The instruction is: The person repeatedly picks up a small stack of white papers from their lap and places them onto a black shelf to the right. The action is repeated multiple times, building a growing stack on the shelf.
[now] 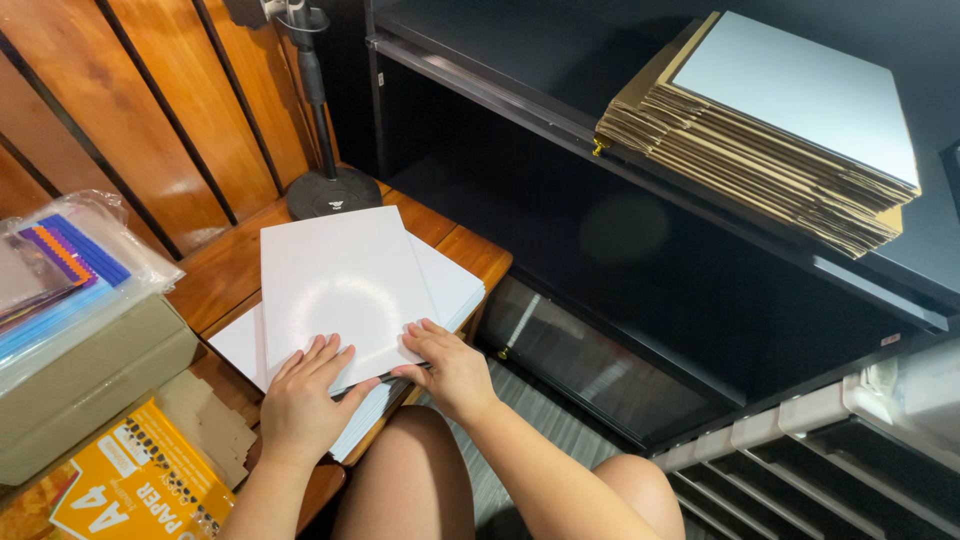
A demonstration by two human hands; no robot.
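Lower white sheets (455, 285) mostly covered by the top sheet (340, 285), right hand (450, 368) fingertips tucked under its edge, yellow paper pack (140, 490) cut off at bottom, plastic-wrapped bundle (60, 270) cut off at left, microphone stand (325, 150) top out of frame

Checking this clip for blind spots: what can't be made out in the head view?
- Lower white sheets: mostly covered by the top white sheet; their count is unclear.
- Left hand and right hand: palms face down, so the grip underneath is hidden.
- Microphone stand: top cut off by the upper frame edge.
- Plastic bag of coloured sheets: cut by the left edge, contents blurred by the wrap.
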